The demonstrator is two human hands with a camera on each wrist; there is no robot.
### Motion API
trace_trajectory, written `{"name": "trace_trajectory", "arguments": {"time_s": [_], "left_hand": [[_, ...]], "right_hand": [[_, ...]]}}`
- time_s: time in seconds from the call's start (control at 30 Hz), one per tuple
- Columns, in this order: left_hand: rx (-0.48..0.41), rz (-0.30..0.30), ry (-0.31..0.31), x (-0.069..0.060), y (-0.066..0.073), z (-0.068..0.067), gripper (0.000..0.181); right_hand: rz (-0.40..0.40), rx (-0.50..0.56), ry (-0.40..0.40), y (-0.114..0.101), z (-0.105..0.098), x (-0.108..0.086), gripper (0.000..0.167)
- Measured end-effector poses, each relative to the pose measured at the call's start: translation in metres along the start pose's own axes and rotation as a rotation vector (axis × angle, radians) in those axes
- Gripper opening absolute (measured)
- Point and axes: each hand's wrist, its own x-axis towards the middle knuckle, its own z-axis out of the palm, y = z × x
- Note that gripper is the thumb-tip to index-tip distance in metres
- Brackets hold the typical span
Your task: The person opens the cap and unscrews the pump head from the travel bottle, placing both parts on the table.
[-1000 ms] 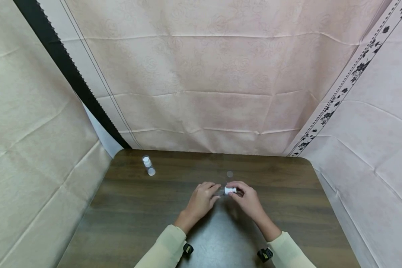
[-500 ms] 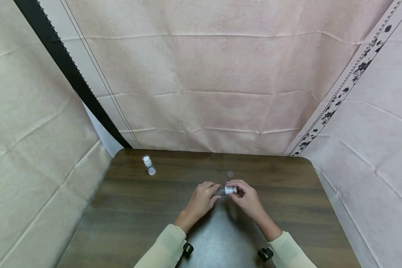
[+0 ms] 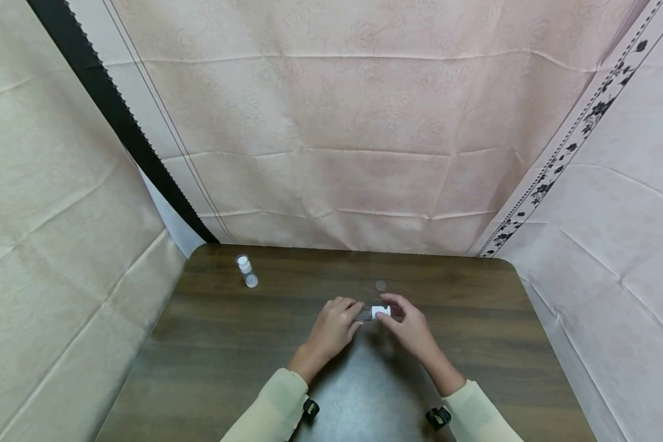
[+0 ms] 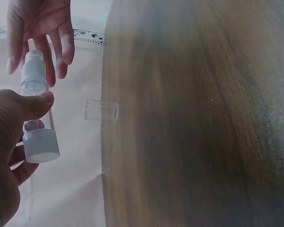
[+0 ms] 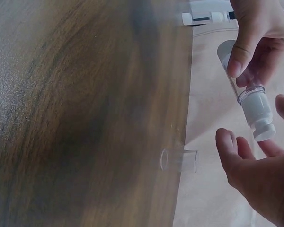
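Fingers of the left hand (image 3: 331, 328) curl round a clear bottle with a white top (image 5: 253, 100), above the bench (image 3: 215, 368). The right hand (image 3: 410, 328) has loose, spread fingers around that top, gripping nothing. Behind them sits a clear cap (image 3: 380, 286); another bottle (image 3: 247, 272) is far left.

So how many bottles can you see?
2. One bottle is gripped in the left hand, and the other bottle is on the table, near its far left corner.
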Motion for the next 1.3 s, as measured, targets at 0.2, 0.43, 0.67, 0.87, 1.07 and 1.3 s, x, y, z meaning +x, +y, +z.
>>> {"name": "trace_trajectory", "arguments": {"time_s": [0.2, 0.43, 0.67, 0.87, 1.07, 1.3], "left_hand": [[0.051, 0.018, -0.006, -0.0002, -0.0006, 0.0034, 0.037], [0.050, 0.022, 0.016, -0.0002, -0.0007, 0.0040, 0.037], [-0.002, 0.005, 0.027, -0.0005, 0.0002, 0.0041, 0.036], [-0.049, -0.025, 0.022, -0.0010, 0.0024, 0.0041, 0.037], [-0.064, -0.037, 0.018, -0.0013, 0.0034, 0.0040, 0.038], [-0.011, -0.021, 0.017, -0.0014, 0.0023, 0.0041, 0.037]], "right_hand": [[0.017, -0.028, -0.007, 0.0021, 0.0013, 0.0007, 0.030], [-0.002, 0.011, -0.036, 0.0032, -0.0011, 0.0002, 0.022], [-0.044, 0.055, -0.042, 0.0030, -0.0025, 0.0005, 0.027], [-0.086, 0.093, -0.033, 0.0026, -0.0010, -0.0007, 0.029], [-0.104, 0.129, -0.032, 0.0037, -0.0009, -0.0023, 0.031], [-0.085, 0.105, -0.025, 0.0038, -0.0036, -0.0030, 0.042]]}}
